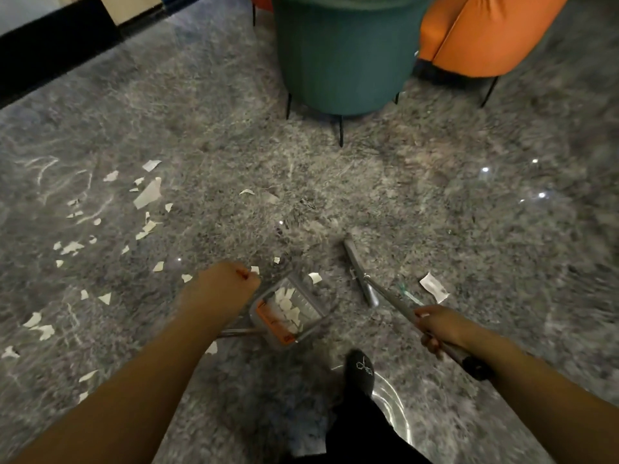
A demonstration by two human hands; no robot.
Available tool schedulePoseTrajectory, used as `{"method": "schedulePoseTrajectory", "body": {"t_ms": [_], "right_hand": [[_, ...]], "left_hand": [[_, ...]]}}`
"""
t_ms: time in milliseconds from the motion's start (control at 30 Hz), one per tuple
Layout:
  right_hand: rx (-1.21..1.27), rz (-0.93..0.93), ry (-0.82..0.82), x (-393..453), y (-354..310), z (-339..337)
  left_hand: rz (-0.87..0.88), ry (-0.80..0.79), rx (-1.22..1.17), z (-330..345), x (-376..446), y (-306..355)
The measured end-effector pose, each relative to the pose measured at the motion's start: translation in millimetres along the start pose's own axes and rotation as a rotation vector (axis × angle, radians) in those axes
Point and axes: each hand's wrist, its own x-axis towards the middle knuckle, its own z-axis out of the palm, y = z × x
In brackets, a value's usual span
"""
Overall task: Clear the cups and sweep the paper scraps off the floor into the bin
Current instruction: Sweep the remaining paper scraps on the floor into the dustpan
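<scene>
Down at floor level, the right hand (437, 326) grasps the metal handle of a grey broom (361, 274), whose head lies just ahead of it. The left hand (226, 286) is clenched above a grey-and-orange dustpan (288, 311) holding white paper scraps (147, 194); more lie scattered beyond and left of it. No writing is legible through the blur.

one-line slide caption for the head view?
Right hand holds broom, dustpan beside left hand, paper scraps on floor.
</scene>
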Motion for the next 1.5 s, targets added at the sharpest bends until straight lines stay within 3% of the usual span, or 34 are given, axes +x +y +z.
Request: {"method": "schedulePoseTrajectory", "body": {"t_ms": [167, 300, 433, 634, 867, 1034, 1300, 1500], "right_hand": [[-0.092, 0.046, 0.058, 49.5, -39.7, -49.7], [-0.054, 0.084, 0.096, 84.2, -64.0, -71.1], [-0.172, 0.106, 0.09, 112.9, -80.3, -74.2], [-0.43, 0.063, -0.057, 120.2, -93.9, -42.9], [-0.553, 0.03, -0.31, 97.7, -98.2, -1.8], [-0.439, 0.038, -0.352, 65.2, -89.9, 19.9], [-0.188, -0.015, -0.201, 16.1, -54.0, 10.8], [0.076, 0.024, -0.073, 1.5, -26.0, -22.7]], "left_hand": [[-0.005, -0.052, 0.081, 4.8, 48.9, 50.5], [-0.023, -0.017, 0.105, 3.7, 74.3, 60.1], [-0.026, 0.006, 0.106, -2.0, 79.1, 60.4], [-0.073, 0.053, 0.218, 0.1, 83.0, 63.9], [-0.062, 0.046, 0.148, -2.2, 84.8, 59.6], [-0.012, 0.023, 0.112, -2.7, 80.1, 54.6], [0.065, -0.053, 0.013, -6.7, 59.0, 45.4], [0.223, -0.127, 0.106, -0.3, 51.1, 88.9]]}}
